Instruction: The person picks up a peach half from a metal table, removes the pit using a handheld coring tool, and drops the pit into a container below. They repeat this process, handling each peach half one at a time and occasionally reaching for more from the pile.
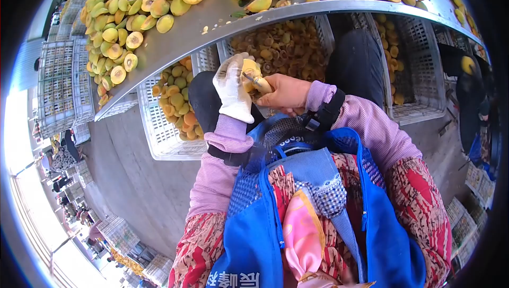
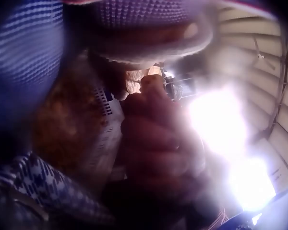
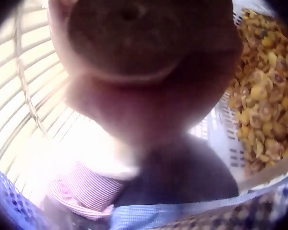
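Observation:
My left hand (image 1: 231, 89), in a white glove, holds a yellow peach half (image 1: 250, 68) above my lap. Bare, my right hand (image 1: 289, 94) grips a small tool (image 1: 263, 86) with a wooden handle, its metal end against the peach flesh. The tool's tip is partly hidden by the fruit. From the left wrist view, the right hand's curled fingers (image 2: 153, 139) appear dark against the light. A round dark handle end (image 3: 129, 43) fills the top of the right wrist view.
Along the front runs a metal table (image 1: 185, 36) heaped with peach halves (image 1: 114, 36). Beneath its edge, a white crate (image 1: 159, 137) of halves stands left, one with brownish pieces (image 1: 281, 44) lies between my knees, and another crate (image 1: 424, 71) stands right.

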A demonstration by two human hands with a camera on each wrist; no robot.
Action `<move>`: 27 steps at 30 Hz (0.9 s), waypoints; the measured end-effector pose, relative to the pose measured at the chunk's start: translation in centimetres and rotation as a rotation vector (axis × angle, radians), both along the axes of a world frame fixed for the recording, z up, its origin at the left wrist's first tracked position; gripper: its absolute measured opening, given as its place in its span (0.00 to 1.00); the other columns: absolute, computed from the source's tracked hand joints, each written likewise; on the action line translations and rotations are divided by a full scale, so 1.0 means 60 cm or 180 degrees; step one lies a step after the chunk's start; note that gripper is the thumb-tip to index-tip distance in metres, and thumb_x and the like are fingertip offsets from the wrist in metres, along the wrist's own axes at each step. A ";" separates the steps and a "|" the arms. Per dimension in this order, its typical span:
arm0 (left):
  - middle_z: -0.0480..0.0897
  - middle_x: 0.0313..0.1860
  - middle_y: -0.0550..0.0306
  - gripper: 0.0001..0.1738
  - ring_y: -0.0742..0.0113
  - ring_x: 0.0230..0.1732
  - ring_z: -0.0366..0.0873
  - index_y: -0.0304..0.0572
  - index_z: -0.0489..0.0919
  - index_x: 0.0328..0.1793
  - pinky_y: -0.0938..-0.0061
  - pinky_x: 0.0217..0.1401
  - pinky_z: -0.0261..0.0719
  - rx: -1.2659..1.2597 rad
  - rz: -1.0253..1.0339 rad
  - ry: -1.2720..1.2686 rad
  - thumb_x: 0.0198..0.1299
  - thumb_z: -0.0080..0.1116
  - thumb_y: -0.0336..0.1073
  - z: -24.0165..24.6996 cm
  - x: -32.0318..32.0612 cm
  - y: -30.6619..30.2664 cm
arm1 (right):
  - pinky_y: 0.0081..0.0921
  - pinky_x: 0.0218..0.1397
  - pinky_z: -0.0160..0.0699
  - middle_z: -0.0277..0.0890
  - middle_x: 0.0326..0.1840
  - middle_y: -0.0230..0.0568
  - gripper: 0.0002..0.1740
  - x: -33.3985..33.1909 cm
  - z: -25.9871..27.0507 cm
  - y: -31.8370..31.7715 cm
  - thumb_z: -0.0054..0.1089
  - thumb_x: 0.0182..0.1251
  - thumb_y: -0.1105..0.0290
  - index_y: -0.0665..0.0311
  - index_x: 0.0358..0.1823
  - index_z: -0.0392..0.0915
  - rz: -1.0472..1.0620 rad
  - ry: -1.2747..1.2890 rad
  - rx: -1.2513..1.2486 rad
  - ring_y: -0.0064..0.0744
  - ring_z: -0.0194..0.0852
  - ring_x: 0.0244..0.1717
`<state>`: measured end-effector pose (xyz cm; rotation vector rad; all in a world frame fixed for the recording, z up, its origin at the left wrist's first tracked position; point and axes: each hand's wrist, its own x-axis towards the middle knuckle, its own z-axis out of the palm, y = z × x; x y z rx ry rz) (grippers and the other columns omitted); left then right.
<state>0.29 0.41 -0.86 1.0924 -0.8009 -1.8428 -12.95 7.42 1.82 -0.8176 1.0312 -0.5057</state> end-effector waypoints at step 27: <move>0.78 0.39 0.45 0.22 0.54 0.38 0.79 0.33 0.73 0.48 0.65 0.42 0.79 -0.1209 -0.0604 -0.0434 0.57 0.58 0.45 0.006 0.011 -0.003 | 0.15 0.08 0.57 0.58 0.12 0.24 0.07 -0.019 -0.003 0.003 0.53 0.61 0.70 0.60 0.31 0.63 0.0100 -0.1445 0.0903 0.13 0.53 0.08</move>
